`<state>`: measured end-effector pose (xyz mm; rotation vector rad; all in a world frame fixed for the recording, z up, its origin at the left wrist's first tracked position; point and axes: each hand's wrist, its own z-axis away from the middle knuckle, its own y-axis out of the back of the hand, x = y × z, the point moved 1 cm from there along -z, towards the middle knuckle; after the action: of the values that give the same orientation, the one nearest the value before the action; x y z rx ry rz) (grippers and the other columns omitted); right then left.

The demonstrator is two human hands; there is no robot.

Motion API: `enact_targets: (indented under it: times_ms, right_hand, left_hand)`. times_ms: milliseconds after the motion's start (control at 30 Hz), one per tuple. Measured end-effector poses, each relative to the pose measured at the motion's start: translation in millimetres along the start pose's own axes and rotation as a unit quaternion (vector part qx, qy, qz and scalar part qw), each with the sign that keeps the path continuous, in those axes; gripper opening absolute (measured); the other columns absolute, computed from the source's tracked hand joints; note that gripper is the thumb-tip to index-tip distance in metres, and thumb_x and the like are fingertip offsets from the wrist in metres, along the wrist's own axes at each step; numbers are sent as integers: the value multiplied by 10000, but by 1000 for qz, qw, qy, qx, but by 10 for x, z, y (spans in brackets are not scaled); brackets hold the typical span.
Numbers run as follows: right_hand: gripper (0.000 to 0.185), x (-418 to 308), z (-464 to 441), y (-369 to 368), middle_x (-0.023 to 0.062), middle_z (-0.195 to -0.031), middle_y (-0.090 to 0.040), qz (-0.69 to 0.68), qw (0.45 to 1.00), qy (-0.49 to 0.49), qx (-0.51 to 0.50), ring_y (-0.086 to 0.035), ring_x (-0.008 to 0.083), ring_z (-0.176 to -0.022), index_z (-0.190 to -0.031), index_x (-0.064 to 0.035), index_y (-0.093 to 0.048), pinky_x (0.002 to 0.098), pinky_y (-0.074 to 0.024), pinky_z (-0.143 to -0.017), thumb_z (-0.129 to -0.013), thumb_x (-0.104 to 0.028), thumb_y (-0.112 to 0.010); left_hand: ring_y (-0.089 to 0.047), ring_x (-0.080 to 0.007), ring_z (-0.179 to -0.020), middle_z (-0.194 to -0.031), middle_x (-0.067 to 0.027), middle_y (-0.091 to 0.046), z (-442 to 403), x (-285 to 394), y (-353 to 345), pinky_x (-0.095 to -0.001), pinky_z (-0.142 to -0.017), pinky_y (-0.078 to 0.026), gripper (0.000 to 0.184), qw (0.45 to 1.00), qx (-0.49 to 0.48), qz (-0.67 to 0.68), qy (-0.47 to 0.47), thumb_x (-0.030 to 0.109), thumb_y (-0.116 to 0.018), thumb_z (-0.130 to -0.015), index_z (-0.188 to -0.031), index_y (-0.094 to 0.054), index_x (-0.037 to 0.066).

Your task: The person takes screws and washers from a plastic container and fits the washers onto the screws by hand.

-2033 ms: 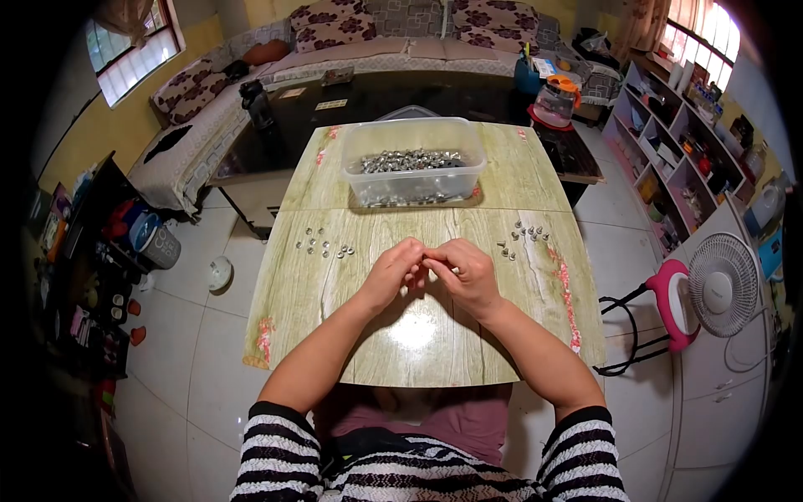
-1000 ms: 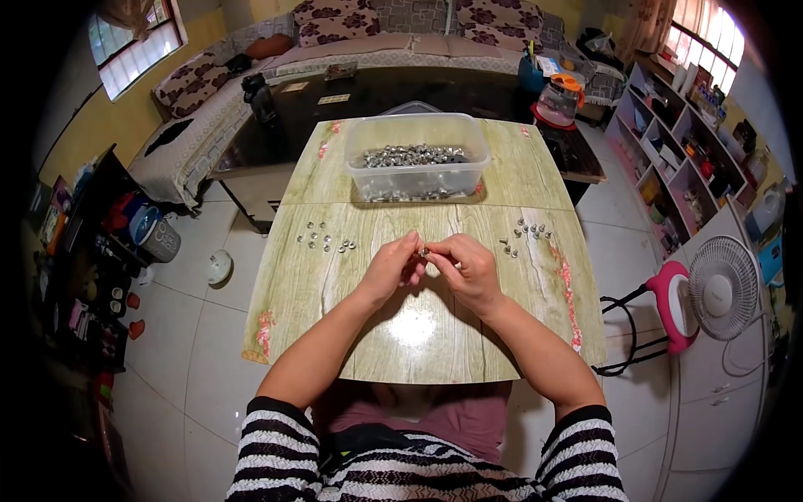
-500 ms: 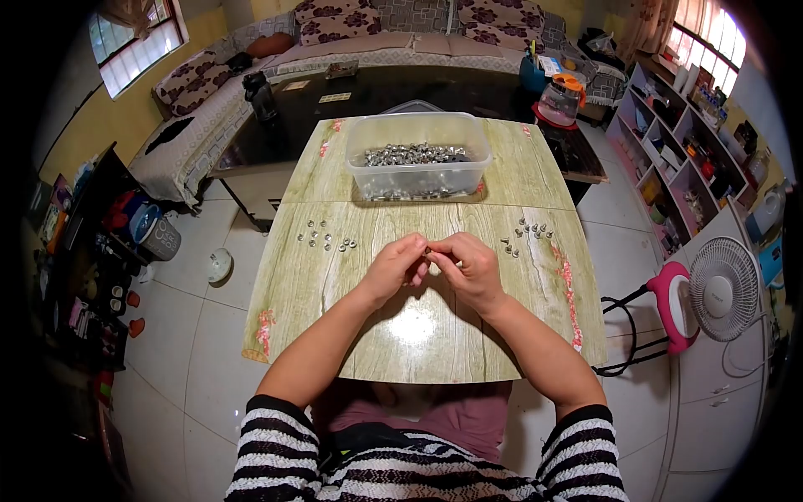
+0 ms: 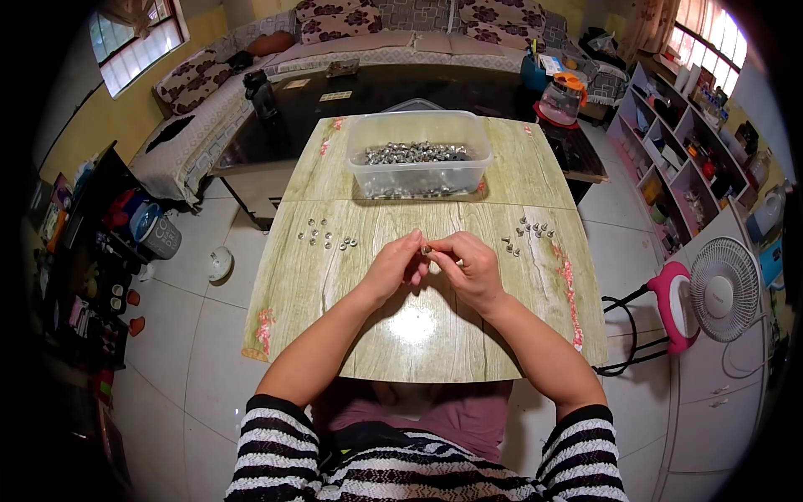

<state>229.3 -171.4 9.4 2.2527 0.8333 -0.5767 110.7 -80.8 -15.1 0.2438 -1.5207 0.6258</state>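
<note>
Over the middle of the wood-patterned table (image 4: 401, 335), my left hand (image 4: 395, 266) and my right hand (image 4: 468, 266) meet at the fingertips. Between them they pinch a small metal piece (image 4: 427, 250), partly covered by the fingers. To the left lie several small round metal pieces (image 4: 326, 236) in a loose group. Several small screw-like metal pieces (image 4: 535, 230) lie on the right, some standing on their heads. Beyond my hands, a clear plastic box (image 4: 421, 177) holds a heap of small metal parts (image 4: 414, 154).
A dark table (image 4: 309, 109) adjoins the far edge, bearing a dark bottle (image 4: 260, 94) and a jug with an orange lid (image 4: 562, 99). On the right stand a pink stool (image 4: 672, 305) and a white fan (image 4: 724, 284). A sofa (image 4: 385, 46) runs along the back.
My hands stay together at nearly the same place. The fingers have shifted slightly around the small metal piece, which was hidden two seconds ago and now shows between the fingertips.
</note>
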Motion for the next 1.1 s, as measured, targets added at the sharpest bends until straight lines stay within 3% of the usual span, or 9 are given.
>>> enact_targets:
  times_ms: [100, 200, 400, 467, 633, 833, 933, 1100]
  right_hand:
    - [79, 27, 5, -3, 89, -687, -558, 0, 1000, -2, 2, -537, 235, -633, -773, -21, -588, 308, -429, -571, -715, -71, -608]
    - [80, 6, 3, -5, 89, -688, -557, -5, 1000, -2, 1, -537, 236, -633, -772, -21, -586, 309, -429, -572, -714, -71, -609]
    - [81, 29, 12, -9, 90, -696, -558, -3, 1000, -3, -1, -538, 238, -636, -774, -22, -583, 311, -429, -574, -715, -70, -609]
    - [80, 36, 11, -6, 90, -698, -560, -4, 1000, -9, 3, -538, 238, -636, -777, -22, -584, 311, -429, -575, -717, -70, -607]
    - [78, 7, 5, -14, 91, -699, -560, -12, 1000, -4, -1, -540, 236, -637, -778, -20, -584, 313, -430, -577, -722, -72, -603]
    - [84, 41, 8, 2, 89, -703, -562, -9, 1000, -22, -3, -545, 236, -650, -785, -20, -583, 306, -434, -584, -728, -79, -599]
    - [87, 6, 5, -15, 90, -707, -563, -24, 999, -22, -2, -545, 234, -654, -789, -20, -583, 306, -435, -586, -728, -80, -600]
    - [86, 22, 8, -11, 90, -717, -566, -15, 1000, -21, -3, -546, 234, -655, -788, -19, -582, 307, -436, -586, -728, -77, -600]
  left_hand:
    - [-418, -45, -490, -624, 24, -477, 30, 72, -50, -157, -447, -326, 299, 1000, 23, 5, -10, 344, -350, -906, -812, -482, 92]
    - [-417, -45, -488, -621, 22, -479, 18, 43, -10, -158, -443, -322, 310, 999, -16, -30, -19, 358, -360, -900, -810, -482, 88]
    - [-415, -44, -492, -628, 25, -473, 7, 14, 4, -159, -447, -317, 262, 999, 12, 32, 6, 331, -405, -887, -823, -474, 87]
    - [-415, -48, -482, -599, 25, -468, 23, 80, -68, -162, -437, -317, 300, 999, 12, -16, -37, 356, -382, -893, -807, -481, 86]
    - [-414, -46, -493, -630, 20, -474, -10, -17, 33, -167, -452, -330, 256, 1000, -30, 4, -3, 323, -397, -892, -841, -472, 84]
    - [-408, -48, -464, -590, 24, -465, 18, 70, -62, -166, -441, -332, 354, 999, 29, 4, -33, 380, -359, -897, -774, -493, 77]
    - [-407, -46, -468, -594, 24, -464, -3, 5, 3, -166, -441, -328, 341, 999, -17, -16, -42, 371, -364, -897, -784, -493, 77]
    - [-397, -43, -468, -597, 20, -458, 22, 24, -13, -161, -433, -315, 299, 999, 2, 38, 5, 343, -367, -902, -805, -476, 81]
